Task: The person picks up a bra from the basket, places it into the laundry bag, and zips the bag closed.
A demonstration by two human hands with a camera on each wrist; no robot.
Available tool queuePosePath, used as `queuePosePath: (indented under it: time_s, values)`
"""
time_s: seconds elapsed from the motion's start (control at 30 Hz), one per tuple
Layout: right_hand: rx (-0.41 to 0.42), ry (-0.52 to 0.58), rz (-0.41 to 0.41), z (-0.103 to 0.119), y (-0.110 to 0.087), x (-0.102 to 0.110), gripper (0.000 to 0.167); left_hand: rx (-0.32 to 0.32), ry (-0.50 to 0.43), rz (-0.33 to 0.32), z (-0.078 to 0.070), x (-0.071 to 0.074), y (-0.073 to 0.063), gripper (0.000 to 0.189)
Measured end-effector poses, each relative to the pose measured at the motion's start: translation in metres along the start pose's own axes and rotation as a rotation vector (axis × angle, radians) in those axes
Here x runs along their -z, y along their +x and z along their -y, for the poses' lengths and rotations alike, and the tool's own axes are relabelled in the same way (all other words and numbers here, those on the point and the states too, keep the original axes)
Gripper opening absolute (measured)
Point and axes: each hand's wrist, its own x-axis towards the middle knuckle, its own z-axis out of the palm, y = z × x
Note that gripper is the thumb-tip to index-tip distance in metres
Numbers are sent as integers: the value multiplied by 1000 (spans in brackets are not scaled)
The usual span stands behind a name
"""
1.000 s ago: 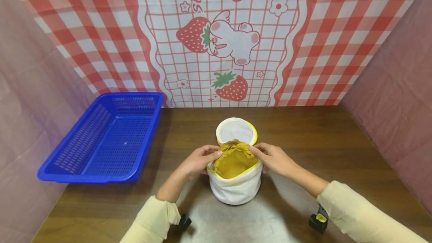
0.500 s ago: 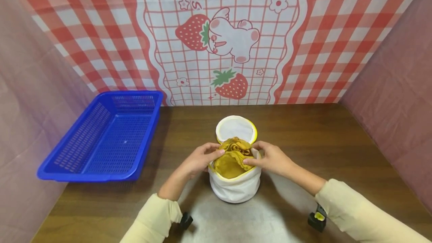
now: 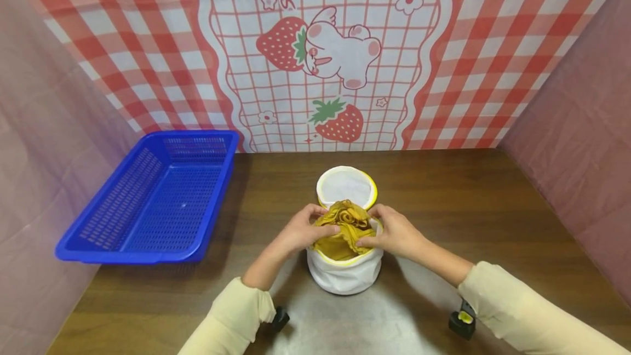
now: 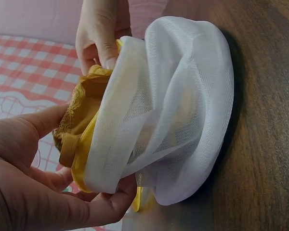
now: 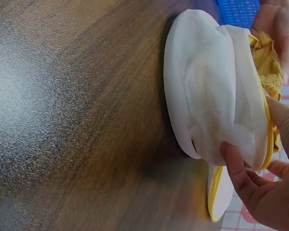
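Observation:
A white mesh laundry bag (image 3: 343,277) with a yellow-trimmed rim stands on the table, its round lid (image 3: 346,188) folded back behind it. Bunched in its mouth is a mustard garment (image 3: 348,218) with gathered, lacy edging. My left hand (image 3: 304,232) holds the left side of the rim, thumb on the garment and fingers outside the mesh in the left wrist view. Opposite, my right hand (image 3: 396,232) grips the right side, thumb over the cloth and fingers against the outer wall (image 5: 212,96). The garment's lower part shows faintly through the mesh.
An empty blue plastic basket (image 3: 224,196) stands at the left of the brown wooden table (image 3: 468,207). A strawberry-print checked cloth (image 3: 335,70) hangs behind, with pinkish cloth at both sides. Black wrist devices are worn under both sleeves.
My right thumb has come inward from the rim onto the garment. My left hand has shifted right, its thumb further over the cloth. More of the garment's ruffles show at the back.

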Motion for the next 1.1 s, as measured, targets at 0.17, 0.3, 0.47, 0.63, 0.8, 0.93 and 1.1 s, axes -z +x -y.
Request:
queuePosePath:
  time_s: [0.17, 0.3, 0.47, 0.63, 0.8, 0.93, 1.1]
  values:
    - [-4, 23, 43, -1, 1, 5, 45, -27, 43, -37, 1, -3, -1, 50]
    - [-33, 47, 81, -1, 1, 9, 34, -42, 91, -51, 1, -4, -2, 51]
    - [-51, 45, 69, 2, 1, 8, 43, -57, 133, -65, -1, -5, -4, 52]
    - [-63, 3, 53, 4, 2, 2, 61, -72, 162, -76, -2, -7, -5, 50]
    - [-84, -29, 56, 6, 3, -3, 67, -67, 133, -61, -1, -6, -4, 50]
    - [-76, -52, 39, 7, 2, -5, 65, -33, 7, -12, 2, 1, -3, 45]
    - [-69, -62, 19, 7, 0, -6, 64, 56, -208, 132, 7, 14, -2, 45]
